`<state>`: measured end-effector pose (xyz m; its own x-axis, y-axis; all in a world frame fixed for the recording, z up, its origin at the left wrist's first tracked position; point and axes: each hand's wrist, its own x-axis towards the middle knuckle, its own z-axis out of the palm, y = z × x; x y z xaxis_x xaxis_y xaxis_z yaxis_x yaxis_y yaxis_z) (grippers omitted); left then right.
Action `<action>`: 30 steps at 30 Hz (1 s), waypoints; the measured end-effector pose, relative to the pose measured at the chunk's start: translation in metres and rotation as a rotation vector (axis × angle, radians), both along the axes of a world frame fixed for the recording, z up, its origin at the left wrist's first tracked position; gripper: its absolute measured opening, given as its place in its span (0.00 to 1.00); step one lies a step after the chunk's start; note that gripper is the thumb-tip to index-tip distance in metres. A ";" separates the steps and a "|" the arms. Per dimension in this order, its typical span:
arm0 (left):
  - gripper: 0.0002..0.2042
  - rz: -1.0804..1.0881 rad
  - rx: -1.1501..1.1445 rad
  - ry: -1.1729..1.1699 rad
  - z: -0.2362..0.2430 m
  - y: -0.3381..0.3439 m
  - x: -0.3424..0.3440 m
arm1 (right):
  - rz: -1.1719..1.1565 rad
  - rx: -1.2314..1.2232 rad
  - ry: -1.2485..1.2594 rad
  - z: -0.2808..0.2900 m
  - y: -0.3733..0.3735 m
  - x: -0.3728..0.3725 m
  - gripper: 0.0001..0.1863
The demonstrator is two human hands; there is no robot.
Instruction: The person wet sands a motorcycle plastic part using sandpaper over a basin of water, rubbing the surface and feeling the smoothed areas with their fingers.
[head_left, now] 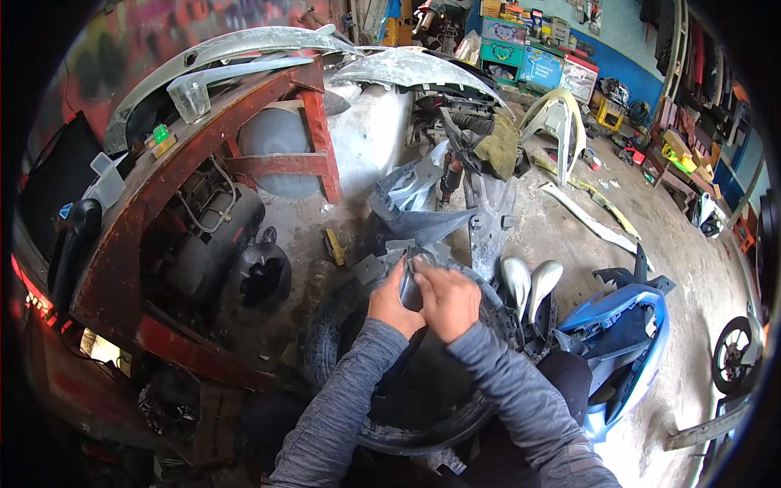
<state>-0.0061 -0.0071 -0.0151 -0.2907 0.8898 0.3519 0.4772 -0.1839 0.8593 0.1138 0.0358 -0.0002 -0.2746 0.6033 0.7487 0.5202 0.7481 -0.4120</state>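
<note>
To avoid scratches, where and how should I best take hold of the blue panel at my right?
Best grip the blue panel by its curved outer edge, probably from the right: that rim bulges outward, while dark parts and your knee crowd its left.

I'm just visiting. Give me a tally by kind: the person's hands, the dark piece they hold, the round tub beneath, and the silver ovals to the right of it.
Hands: 2 (left hand, right hand)
Dark piece: 1
Round tub: 1
Silver ovals: 2
Total: 6
</note>
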 end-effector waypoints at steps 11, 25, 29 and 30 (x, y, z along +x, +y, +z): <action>0.45 -0.016 -0.026 0.057 0.002 -0.002 0.004 | -0.019 0.024 -0.006 0.004 0.000 0.009 0.14; 0.47 -0.083 0.019 0.063 -0.003 -0.002 -0.002 | 0.039 0.068 -0.023 -0.005 -0.004 0.020 0.16; 0.46 -0.044 -0.058 -0.011 -0.002 -0.006 -0.004 | 0.100 0.083 -0.042 -0.008 -0.012 0.020 0.15; 0.46 -0.063 -0.023 0.033 -0.002 -0.004 -0.003 | 0.099 0.087 -0.047 -0.005 -0.007 0.020 0.15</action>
